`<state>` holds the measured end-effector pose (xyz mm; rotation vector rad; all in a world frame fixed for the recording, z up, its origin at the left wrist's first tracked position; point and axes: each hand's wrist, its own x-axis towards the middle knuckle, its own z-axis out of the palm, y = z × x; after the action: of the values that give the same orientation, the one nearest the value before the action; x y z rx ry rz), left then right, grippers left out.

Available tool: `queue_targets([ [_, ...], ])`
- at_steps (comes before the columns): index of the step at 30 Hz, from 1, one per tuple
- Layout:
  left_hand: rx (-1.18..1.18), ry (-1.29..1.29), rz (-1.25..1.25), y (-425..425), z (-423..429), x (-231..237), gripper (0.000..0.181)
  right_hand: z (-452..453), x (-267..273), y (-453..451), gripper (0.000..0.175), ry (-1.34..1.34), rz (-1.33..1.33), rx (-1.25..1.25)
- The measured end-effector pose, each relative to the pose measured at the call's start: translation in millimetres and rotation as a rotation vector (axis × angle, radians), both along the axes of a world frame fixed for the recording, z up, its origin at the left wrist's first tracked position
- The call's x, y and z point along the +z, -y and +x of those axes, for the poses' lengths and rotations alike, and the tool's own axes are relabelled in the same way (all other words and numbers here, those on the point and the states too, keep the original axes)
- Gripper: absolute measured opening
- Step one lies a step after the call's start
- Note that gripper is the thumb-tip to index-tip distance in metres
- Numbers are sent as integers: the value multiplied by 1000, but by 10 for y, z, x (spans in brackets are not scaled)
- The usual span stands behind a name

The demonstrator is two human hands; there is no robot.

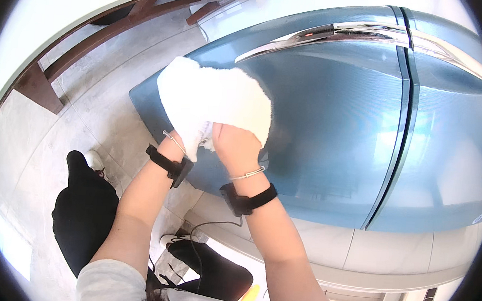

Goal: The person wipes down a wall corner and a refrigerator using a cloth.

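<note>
A fluffy white cloth (219, 94) covers most of both my hands in front of the lower part of a blue refrigerator door (331, 123). My left hand (176, 139) is inside or behind the cloth's left fold, with only the wrist end showing. My right hand (235, 144) is tucked under the cloth's right part; its back and wrist show, but its fingers are hidden. Each wrist carries a thin bangle and a black strap with a small dark module. Whether the cloth touches the door cannot be told.
A pale table (44, 23) with a brown wooden frame (89, 39) stands at the upper left. A curved chrome handle trim (358, 33) runs along the refrigerator. A cable (202, 248) hangs from the right wrist module past my legs, above the tiled floor (40, 145).
</note>
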<state>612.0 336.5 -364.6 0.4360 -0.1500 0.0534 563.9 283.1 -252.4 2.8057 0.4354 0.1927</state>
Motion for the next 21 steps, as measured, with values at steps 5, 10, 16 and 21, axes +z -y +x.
queue_targets([
  [5,492,150,542,101,186,436,45,96,294,-102,37,-81,-26,-221],
  [10,224,-60,474,453,-152,-327,43,-33,-149,51,29,-448,89,-214],
  [16,-199,-211,279,767,-860,-893,41,-347,-646,356,30,-270,151,-16],
  [21,24,64,495,597,-643,-97,40,-421,-224,549,34,-144,176,77],
])
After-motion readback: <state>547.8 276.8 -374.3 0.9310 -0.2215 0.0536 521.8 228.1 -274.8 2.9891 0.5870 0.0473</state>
